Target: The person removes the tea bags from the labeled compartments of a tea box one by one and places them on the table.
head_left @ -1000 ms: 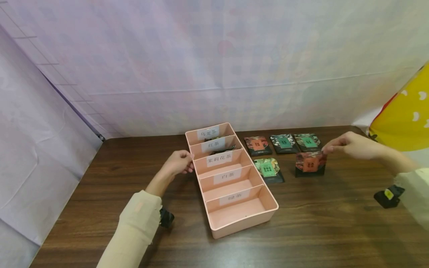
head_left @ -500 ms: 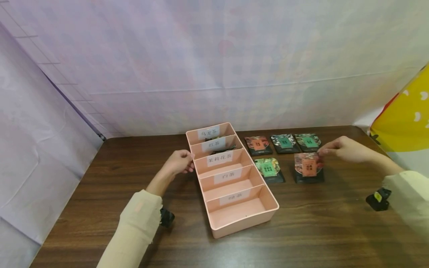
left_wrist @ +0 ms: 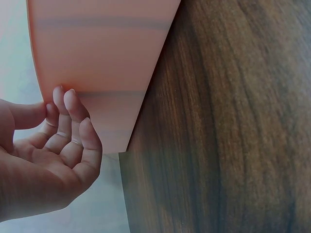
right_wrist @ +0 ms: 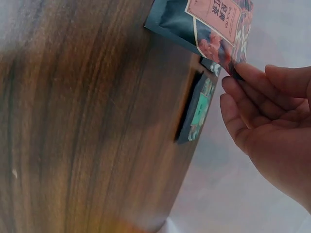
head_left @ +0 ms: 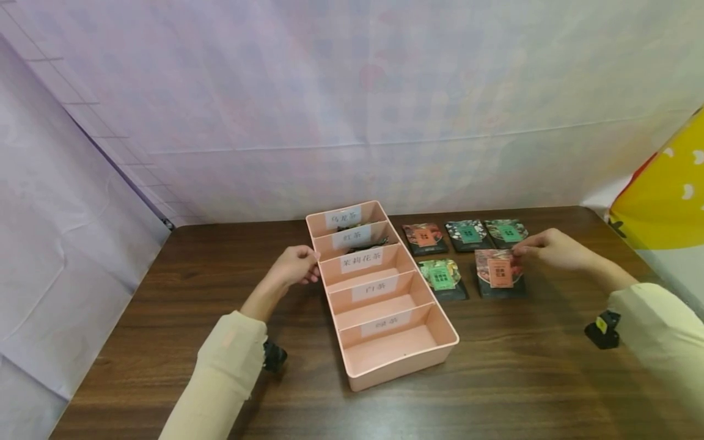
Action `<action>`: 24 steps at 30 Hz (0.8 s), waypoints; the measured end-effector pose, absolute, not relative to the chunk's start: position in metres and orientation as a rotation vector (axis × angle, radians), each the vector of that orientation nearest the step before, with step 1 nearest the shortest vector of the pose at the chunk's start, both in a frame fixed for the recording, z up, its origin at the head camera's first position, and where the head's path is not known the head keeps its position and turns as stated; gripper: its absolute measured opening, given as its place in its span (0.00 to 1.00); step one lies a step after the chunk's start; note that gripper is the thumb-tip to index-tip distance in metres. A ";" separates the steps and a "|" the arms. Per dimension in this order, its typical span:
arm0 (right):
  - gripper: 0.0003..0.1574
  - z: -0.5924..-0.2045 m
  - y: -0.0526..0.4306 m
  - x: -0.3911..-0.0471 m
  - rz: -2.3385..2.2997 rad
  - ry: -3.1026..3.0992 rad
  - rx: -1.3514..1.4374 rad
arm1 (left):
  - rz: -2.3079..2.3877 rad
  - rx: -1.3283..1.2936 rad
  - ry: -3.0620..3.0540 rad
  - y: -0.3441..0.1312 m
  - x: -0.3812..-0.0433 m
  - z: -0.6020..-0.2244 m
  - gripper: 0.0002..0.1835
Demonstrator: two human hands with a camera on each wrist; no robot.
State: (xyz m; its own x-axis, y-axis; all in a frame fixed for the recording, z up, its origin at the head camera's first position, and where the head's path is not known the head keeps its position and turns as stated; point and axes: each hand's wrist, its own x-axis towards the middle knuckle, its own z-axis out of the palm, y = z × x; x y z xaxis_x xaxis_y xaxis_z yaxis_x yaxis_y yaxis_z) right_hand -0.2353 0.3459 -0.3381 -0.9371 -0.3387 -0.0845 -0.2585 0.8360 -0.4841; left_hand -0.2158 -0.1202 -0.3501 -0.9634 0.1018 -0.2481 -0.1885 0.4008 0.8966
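A pink divided box [head_left: 404,370] lies slantwise on the table, with paper labels on its walls. My left hand [head_left: 295,266] grips its left rim, the thumb on the edge and the curled fingers [left_wrist: 90,133] against the outer wall. On the box's right, my right hand [head_left: 552,247] pinches the upper right corner of a black tea packet [head_left: 500,272] with a red-orange label. The packet stands tilted, its label towards me; in the right wrist view, "BLACK TEA" is readable on the packet [right_wrist: 214,24]. Dark packets [head_left: 367,245] partly show in the box's second compartment.
Behind the held packet lie a red-labelled packet [head_left: 424,238] and two green-labelled ones, a left one [head_left: 466,235] and a right one [head_left: 506,233]. Nearer the box is a light-green-labelled packet [head_left: 442,278]. A pale curtain [head_left: 352,122] hangs at the brown table's [head_left: 528,379] back edge.
My right hand has moved left and slightly down with the black tea packet, bringing it closer to the box and the light-green-labelled packet. The left hand and box stay in place.
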 end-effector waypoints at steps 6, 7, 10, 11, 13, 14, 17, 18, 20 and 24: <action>0.16 -0.343 0.340 -0.237 -0.806 2.785 -0.459 | 1.584 -0.073 2.400 -0.120 -0.216 -0.350 0.09; 0.16 -0.345 0.339 -0.237 -0.813 2.776 -0.455 | 1.585 -0.073 2.399 -0.120 -0.216 -0.350 0.09; 0.16 -0.349 0.338 -0.239 -0.807 2.773 -0.464 | 1.589 -0.073 2.397 -0.120 -0.216 -0.350 0.09; 0.16 -0.350 0.338 -0.240 -0.804 2.772 -0.469 | 1.589 -0.070 2.396 -0.120 -0.216 -0.350 0.09; 0.17 -0.353 0.337 -0.241 -0.792 2.774 -0.475 | 1.588 -0.070 2.399 -0.120 -0.215 -0.349 0.09; 0.17 -0.354 0.336 -0.241 -0.787 2.772 -0.474 | 1.587 -0.070 2.401 -0.120 -0.215 -0.349 0.09; 0.17 -0.358 0.336 -0.243 -0.771 2.776 -0.478 | 1.586 -0.070 2.404 -0.120 -0.215 -0.349 0.09; 0.17 -0.359 0.335 -0.244 -0.763 2.781 -0.477 | 1.586 -0.072 2.404 -0.120 -0.215 -0.349 0.09; 0.17 -0.361 0.334 -0.245 -0.741 2.799 -0.480 | 1.586 -0.070 2.404 -0.120 -0.215 -0.349 0.09; 0.17 -0.363 0.332 -0.246 -0.724 2.815 -0.472 | 1.587 -0.070 2.400 -0.120 -0.215 -0.349 0.09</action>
